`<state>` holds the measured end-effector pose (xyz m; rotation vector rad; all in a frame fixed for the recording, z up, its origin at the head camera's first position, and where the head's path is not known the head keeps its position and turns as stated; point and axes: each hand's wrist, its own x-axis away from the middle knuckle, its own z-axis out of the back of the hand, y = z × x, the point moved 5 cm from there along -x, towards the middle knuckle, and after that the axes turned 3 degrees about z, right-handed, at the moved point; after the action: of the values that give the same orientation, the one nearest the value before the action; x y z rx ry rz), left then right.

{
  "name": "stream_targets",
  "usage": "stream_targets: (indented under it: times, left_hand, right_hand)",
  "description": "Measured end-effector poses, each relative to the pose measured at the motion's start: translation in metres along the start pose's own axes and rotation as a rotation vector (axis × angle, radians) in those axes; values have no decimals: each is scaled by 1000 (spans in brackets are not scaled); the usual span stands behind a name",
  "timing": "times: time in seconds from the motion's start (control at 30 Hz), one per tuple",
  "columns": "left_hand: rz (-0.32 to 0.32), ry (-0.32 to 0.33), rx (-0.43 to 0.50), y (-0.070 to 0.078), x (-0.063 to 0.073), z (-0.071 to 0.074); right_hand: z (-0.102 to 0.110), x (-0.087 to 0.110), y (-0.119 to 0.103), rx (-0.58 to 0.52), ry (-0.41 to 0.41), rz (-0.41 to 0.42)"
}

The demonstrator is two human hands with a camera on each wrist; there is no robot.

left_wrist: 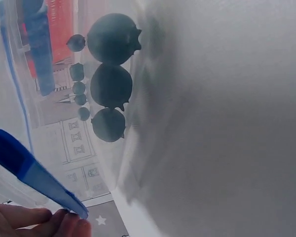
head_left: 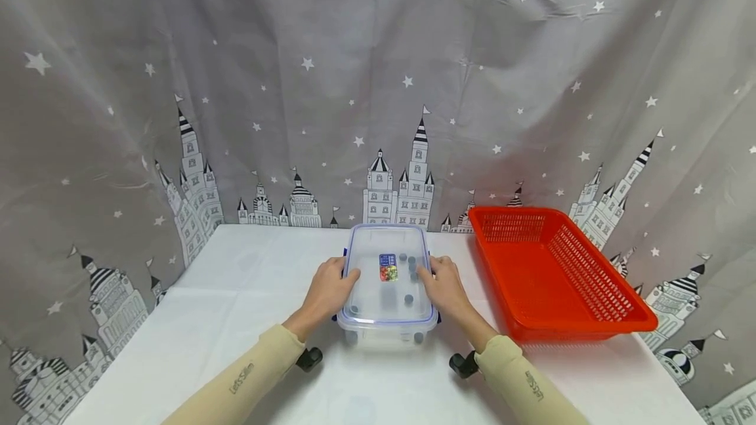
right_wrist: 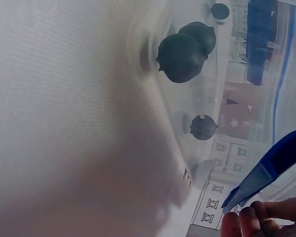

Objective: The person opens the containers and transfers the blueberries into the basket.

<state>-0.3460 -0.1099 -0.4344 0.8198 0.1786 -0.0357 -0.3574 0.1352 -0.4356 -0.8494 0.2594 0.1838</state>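
A clear plastic food container (head_left: 369, 294) with a blue-edged lid sits on the white table, a colourful label on its top. Through its walls show several blueberries (left_wrist: 111, 86), some touching one another. My left hand (head_left: 331, 286) grips its left side, thumb on the lid; the left wrist view shows curled fingertips at a blue side latch (left_wrist: 42, 182) that juts outward. On the opposite side my right hand (head_left: 443, 286) holds the container likewise, thumb on the lid. Its fingers (right_wrist: 250, 222) touch another jutting blue latch (right_wrist: 266, 170). Both palms are hidden in the wrist views.
To the right stands a red plastic basket (head_left: 543, 281) with slotted walls, near the table's right edge. A grey curtain (head_left: 331, 117) with printed castles and stars hangs behind the white table (head_left: 248, 300).
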Motion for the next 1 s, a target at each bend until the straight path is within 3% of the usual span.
stream_targets:
  times: [0.33, 0.57, 0.83, 1.0]
  left_hand:
    - [-56, 94, -37, 1, 7, 7]
    - [-40, 76, -20, 7, 3, 12]
    - [-71, 63, 1, 14, 5, 20]
    - [-106, 82, -33, 20, 5, 31]
  right_hand:
    - [7, 7, -10, 94, 37, 86]
    - [15, 0, -22, 102, 36, 156]
    - [21, 1, -29, 80, 17, 125]
    - [25, 2, -38, 66, 32, 122]
